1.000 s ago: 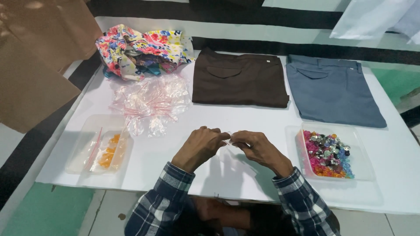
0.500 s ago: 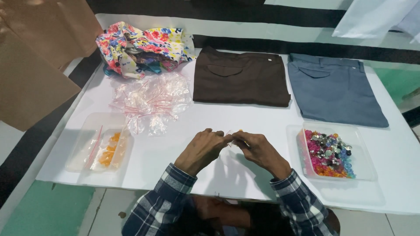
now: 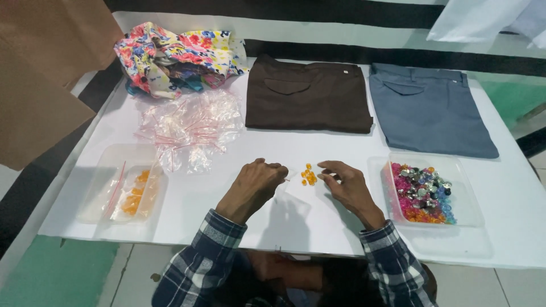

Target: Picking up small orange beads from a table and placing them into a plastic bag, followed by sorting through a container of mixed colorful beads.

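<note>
White bench (image 3: 187, 216): orange beads (image 3: 309, 175) lie loose between both hands; left hand (image 3: 254, 185) pinches a small clear bag (image 3: 296, 193), right hand (image 3: 347, 182) loosely open, bagging beads; next calls for fine picking.

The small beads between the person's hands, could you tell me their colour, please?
Orange, seen in the head view: the beads lie on the white table.

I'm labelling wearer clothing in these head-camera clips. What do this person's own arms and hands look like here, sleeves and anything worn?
Both arms wear long plaid flannel-style sleeves in dark blue, white and black checks, cuffs ending at the wrists. The left hand and right hand are bare: no gloves, and no rings, watch or bracelet that I can make out. Fingers are uncovered.
</note>
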